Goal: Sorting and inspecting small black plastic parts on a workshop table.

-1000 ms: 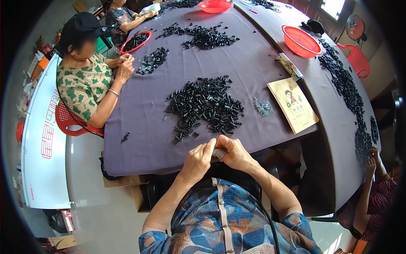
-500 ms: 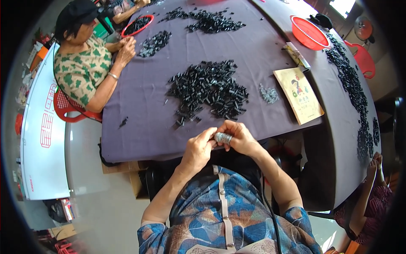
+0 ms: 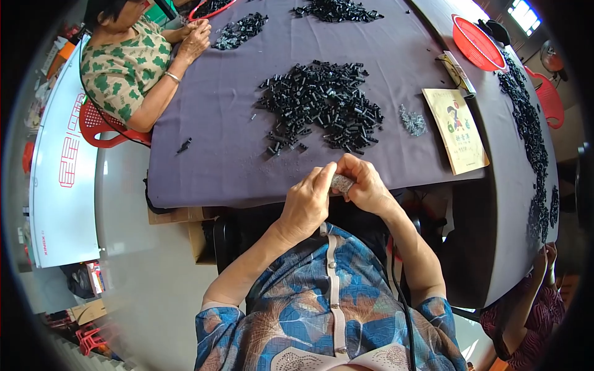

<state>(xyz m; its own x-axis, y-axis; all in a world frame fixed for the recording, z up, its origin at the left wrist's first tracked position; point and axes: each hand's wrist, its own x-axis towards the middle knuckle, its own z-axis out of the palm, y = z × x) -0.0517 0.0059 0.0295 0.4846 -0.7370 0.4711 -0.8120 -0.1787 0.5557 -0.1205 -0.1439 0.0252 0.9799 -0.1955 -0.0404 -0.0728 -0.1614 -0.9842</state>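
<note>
Just off the near table edge, my left hand (image 3: pixel 308 199) and my right hand (image 3: pixel 367 187) meet with fingers pinched together. Between them shows a short, rounded, silvery-grey speckled piece (image 3: pixel 341 183). Whether it is a held roll or a wrapping round a finger, I cannot tell. Anything smaller in the fingertips is hidden. Beyond my hands spreads a large heap of small black cylindrical pieces (image 3: pixel 325 102). To its right lies a little pile of clear, shiny bits (image 3: pixel 413 120).
A yellowish booklet (image 3: pixel 455 131) lies at the right table edge, near a long box (image 3: pixel 456 74). A red plastic basket (image 3: pixel 477 43) stands farther back. On the left a person (image 3: pixel 133 68) works by another dark pile (image 3: pixel 241 31). More black pieces (image 3: pixel 526 127) line the right table.
The view has shifted, so the table contents sit higher in the picture. My hands stay together, with the left hand turned more and covering more of the grey piece.
</note>
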